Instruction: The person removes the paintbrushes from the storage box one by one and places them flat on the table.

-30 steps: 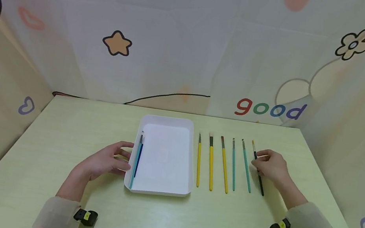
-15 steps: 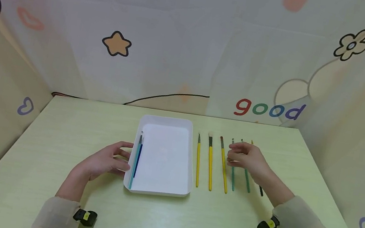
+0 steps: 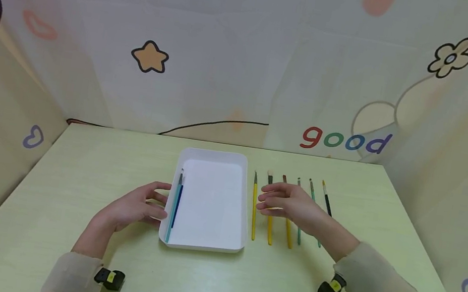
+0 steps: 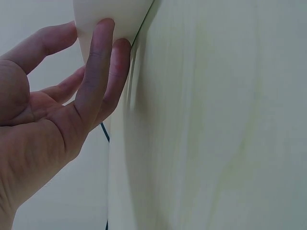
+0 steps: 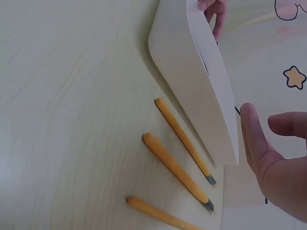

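My left hand (image 3: 137,206) rests its fingertips against the left outer wall of a white tray (image 3: 211,203); the left wrist view shows the fingers spread on the tray's side (image 4: 122,12). A teal paintbrush (image 3: 172,213) and a dark blue paintbrush (image 3: 179,201) lie along the tray's left inside. My right hand (image 3: 293,207) hovers with nothing in it, fingers loosely extended, over the row of paintbrushes. Its fingertips overlap the gap beside the leftmost yellow paintbrush (image 3: 253,215) in the head view. It partly hides two more yellow paintbrushes (image 5: 175,165) and teal ones (image 3: 299,235).
A black paintbrush with a yellow tip (image 3: 327,200) ends the row at the right. The pale table (image 3: 211,290) meets a patterned cloth backdrop (image 3: 210,60) at the back and both sides.
My right hand has moved left, from beside the black paintbrush across the row to near the leftmost yellow one. The black paintbrush stays on the table. My left hand has not moved.
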A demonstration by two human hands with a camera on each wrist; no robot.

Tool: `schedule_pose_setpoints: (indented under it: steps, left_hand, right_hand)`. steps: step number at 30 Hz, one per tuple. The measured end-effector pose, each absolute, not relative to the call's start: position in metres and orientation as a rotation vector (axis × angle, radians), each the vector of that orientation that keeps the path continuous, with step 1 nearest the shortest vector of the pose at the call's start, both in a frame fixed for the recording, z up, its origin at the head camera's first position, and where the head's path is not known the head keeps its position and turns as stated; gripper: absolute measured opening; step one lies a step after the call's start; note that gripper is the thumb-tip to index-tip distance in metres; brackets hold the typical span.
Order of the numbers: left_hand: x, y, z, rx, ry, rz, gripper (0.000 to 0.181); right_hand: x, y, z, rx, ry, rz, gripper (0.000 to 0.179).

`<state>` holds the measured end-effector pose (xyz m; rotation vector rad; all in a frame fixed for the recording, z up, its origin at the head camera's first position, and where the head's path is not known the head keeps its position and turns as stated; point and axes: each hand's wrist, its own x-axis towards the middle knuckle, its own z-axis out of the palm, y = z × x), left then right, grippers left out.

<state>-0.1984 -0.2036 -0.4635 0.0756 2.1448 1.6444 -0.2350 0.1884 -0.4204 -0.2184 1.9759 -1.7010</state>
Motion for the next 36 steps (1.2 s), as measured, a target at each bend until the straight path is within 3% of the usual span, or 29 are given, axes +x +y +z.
schedule_pose_setpoints:
  steps: [11,36]
  left_hand:
    - [-0.198,-0.205,-0.463,0.069,2.157,1.644,0.072]
    - [-0.199,-0.205,-0.465,0.068,2.153,1.645,0.073]
  right_hand:
    - [-0.225,0.154,-0.418,-0.301,1.899,-1.698,0.040]
    - [-0.233,0.078,-0.427,-0.161,1.706,-1.706,0.044]
